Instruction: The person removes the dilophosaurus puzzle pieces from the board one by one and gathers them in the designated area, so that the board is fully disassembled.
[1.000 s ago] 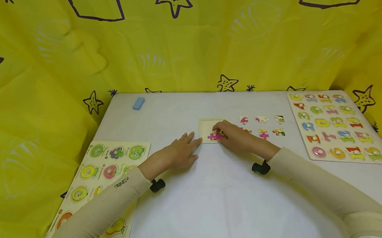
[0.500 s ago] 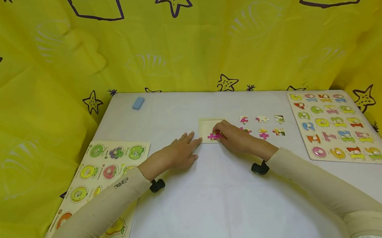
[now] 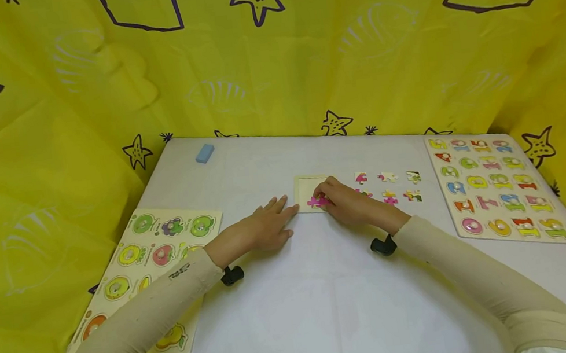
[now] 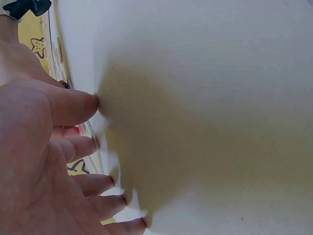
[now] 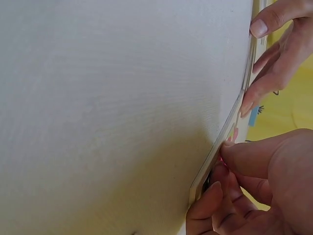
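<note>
A small wooden puzzle tray [image 3: 310, 186] lies near the middle of the white table. Inside its lower part is a pink jigsaw piece [image 3: 313, 203]. My right hand [image 3: 347, 204] is over the tray's right side; its thumb and fingertips pinch a jigsaw piece, mostly hidden behind them, with a bit of pink showing in the right wrist view. My left hand [image 3: 269, 226] rests on the table with fingers spread, a fingertip at the tray's left edge. In the left wrist view the left hand [image 4: 39, 147] holds nothing. Several loose jigsaw pieces [image 3: 388, 177] lie right of the tray.
A fruit puzzle board [image 3: 148, 285] lies at the left, partly under the left sleeve. At the right lies a number puzzle board [image 3: 473, 172]. A blue block [image 3: 205, 154] sits near the back left edge. A yellow patterned curtain [image 3: 271, 73] hangs behind the table.
My right hand has shifted very slightly left over the tray, its fingers staying at the pink pieces. The left hand, the boards and the loose pieces stay where they were.
</note>
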`<state>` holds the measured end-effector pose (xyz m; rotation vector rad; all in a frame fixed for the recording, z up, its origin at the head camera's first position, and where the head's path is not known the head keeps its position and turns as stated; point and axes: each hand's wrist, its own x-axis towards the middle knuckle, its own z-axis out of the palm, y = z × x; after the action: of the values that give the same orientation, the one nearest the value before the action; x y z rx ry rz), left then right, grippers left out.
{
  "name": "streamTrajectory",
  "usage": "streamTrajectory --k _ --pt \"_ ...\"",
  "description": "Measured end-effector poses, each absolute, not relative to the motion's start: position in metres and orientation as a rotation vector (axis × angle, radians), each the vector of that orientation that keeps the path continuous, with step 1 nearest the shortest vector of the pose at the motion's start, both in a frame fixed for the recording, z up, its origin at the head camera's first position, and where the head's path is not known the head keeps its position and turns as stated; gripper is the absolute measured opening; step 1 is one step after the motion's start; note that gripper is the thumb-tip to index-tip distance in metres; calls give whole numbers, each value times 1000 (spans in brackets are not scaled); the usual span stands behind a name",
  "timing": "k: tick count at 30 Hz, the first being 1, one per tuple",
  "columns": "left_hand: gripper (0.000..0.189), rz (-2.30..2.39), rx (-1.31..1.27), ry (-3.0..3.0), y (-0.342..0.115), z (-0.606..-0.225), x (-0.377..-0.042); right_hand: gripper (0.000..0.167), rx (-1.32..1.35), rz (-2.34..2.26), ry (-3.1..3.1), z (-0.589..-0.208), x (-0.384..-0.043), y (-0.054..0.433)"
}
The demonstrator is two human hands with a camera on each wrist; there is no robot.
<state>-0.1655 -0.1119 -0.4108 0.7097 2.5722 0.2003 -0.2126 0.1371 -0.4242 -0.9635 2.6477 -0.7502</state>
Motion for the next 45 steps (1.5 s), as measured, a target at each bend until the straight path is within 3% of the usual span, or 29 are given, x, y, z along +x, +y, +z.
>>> streamTrajectory --k 31,45 --pt "66 209 700 2568 -112 -409 -165 12 -843 -950 2595 -412 -220 146" --pt "66 227 707 2557 -113 -408 -164 9 -757 -980 2617 -384 -211 203"
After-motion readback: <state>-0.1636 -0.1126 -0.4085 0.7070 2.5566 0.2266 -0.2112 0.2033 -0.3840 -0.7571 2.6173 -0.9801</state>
